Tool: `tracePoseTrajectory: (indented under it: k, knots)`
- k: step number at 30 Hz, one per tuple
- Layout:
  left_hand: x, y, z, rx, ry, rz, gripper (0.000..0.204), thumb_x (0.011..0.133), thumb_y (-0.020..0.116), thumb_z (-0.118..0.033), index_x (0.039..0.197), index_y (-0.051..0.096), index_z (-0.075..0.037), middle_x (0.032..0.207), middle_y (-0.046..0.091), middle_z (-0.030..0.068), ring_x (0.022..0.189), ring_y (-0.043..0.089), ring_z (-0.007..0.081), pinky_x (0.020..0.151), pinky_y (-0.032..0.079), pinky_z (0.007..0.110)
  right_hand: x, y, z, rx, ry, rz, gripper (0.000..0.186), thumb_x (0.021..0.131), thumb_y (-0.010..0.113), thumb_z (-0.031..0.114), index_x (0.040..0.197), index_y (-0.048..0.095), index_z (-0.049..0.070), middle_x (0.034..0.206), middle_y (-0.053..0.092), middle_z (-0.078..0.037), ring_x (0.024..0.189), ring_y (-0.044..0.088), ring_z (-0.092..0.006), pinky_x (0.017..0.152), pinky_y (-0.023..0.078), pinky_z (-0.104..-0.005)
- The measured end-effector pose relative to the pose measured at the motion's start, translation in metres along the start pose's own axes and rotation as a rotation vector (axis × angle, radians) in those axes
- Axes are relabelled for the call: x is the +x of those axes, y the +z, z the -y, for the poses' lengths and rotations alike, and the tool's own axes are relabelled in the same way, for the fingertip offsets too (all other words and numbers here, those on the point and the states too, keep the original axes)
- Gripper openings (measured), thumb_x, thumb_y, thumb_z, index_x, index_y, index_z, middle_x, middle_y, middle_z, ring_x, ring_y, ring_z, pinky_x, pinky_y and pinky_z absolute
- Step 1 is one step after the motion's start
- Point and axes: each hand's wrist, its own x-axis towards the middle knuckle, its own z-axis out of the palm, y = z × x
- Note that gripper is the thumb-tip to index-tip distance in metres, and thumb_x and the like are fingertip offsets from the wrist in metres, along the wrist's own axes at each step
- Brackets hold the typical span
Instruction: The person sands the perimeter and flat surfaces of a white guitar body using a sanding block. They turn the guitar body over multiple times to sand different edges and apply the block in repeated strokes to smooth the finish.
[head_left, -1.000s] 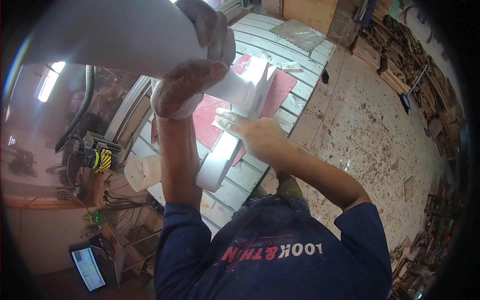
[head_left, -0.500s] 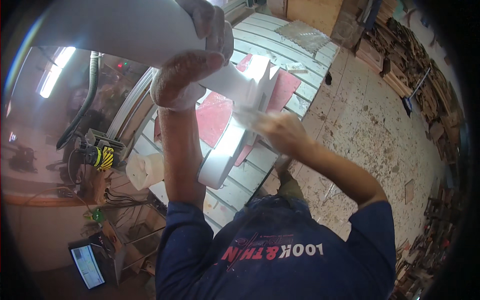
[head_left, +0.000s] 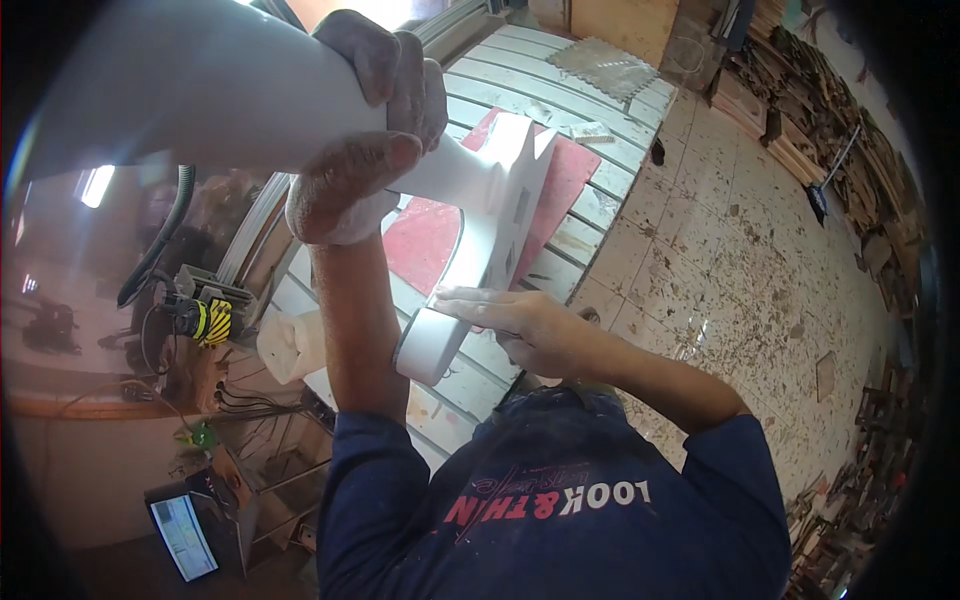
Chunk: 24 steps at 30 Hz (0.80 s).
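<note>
A large smooth white shaped piece (head_left: 480, 215) reaches from the upper left, past my left hand, to a notched far end and a rounded near end. My left hand (head_left: 375, 110) is wrapped round its thick shaft, fingers over the top and thumb along the near side. My right hand (head_left: 515, 325) rests on the near arm of the same piece, its pale, dusty fingers straight and pressed together across the edge. Whether a thin pad lies under those fingers cannot be seen. Beneath the piece is a red sheet (head_left: 565, 185) on the table.
The white slatted table (head_left: 600, 230) carries a pale mat (head_left: 605, 68) and a small block (head_left: 592, 132). Left are a yellow-and-black striped device (head_left: 213, 322), a pale bag (head_left: 290, 345), a hose (head_left: 165, 245) and a screen (head_left: 183, 537). Timber offcuts (head_left: 800, 120) line the right side; debris covers the floor (head_left: 700, 260).
My right hand has slid from the middle of the white piece toward its near rounded end. My left hand has shifted slightly left and down, keeping its hold.
</note>
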Motion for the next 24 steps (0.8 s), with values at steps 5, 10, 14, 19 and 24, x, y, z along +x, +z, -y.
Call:
tracePoseTrajectory:
  k: [5,10,14,19,24]
  knots:
    - [-0.002,0.003,0.006,-0.041,0.011,0.025,0.031,0.082,0.068,-0.009,0.098,0.041,-0.010,0.082,0.045,0.0035,0.069,0.045,0.0135,0.063,0.038,0.027,0.004,0.000,0.008,-0.051,0.077,0.051,0.068,0.082,0.052,-0.011,0.146,0.056,0.011,0.148,0.058,-0.016,0.132,0.060,-0.0304,0.110,0.049,-0.0382]
    - [0.003,0.006,0.006,-0.031,-0.024,0.045,0.029,0.084,0.067,-0.009,0.099,0.042,-0.009,0.082,0.044,0.0042,0.069,0.044,0.0136,0.063,0.037,0.027,-0.020,-0.030,0.041,0.086,0.125,0.137,0.070,0.080,0.053,-0.013,0.146,0.057,0.013,0.147,0.059,-0.015,0.129,0.063,-0.0307,0.106,0.052,-0.0377]
    - [0.022,0.002,0.042,-0.064,0.288,0.033,0.056,0.078,0.078,0.001,0.121,0.044,-0.004,0.087,0.049,0.0041,0.065,0.050,0.0130,0.052,0.043,0.027,-0.007,-0.004,0.045,-0.030,-0.079,0.060,0.063,0.084,0.056,-0.008,0.143,0.061,0.017,0.145,0.061,-0.007,0.116,0.069,-0.0263,0.093,0.058,-0.0373]
    - [0.018,0.005,0.037,-0.144,0.170,0.051,0.036,0.076,0.076,0.004,0.097,0.048,-0.006,0.082,0.048,0.0020,0.063,0.048,0.0119,0.050,0.040,0.026,-0.033,0.002,0.073,-0.180,-0.060,0.041,0.057,0.088,0.060,0.000,0.144,0.058,0.014,0.144,0.063,-0.003,0.109,0.072,-0.0240,0.078,0.062,-0.0381]
    - [0.024,0.045,0.016,-0.182,0.165,-0.141,0.036,0.076,0.073,0.005,0.100,0.049,-0.005,0.077,0.047,0.0028,0.062,0.047,0.0116,0.050,0.037,0.026,-0.017,0.007,0.064,-0.419,0.116,-0.026,0.055,0.090,0.062,0.004,0.144,0.058,0.013,0.154,0.053,-0.005,0.080,0.075,-0.0225,0.065,0.060,-0.0341]
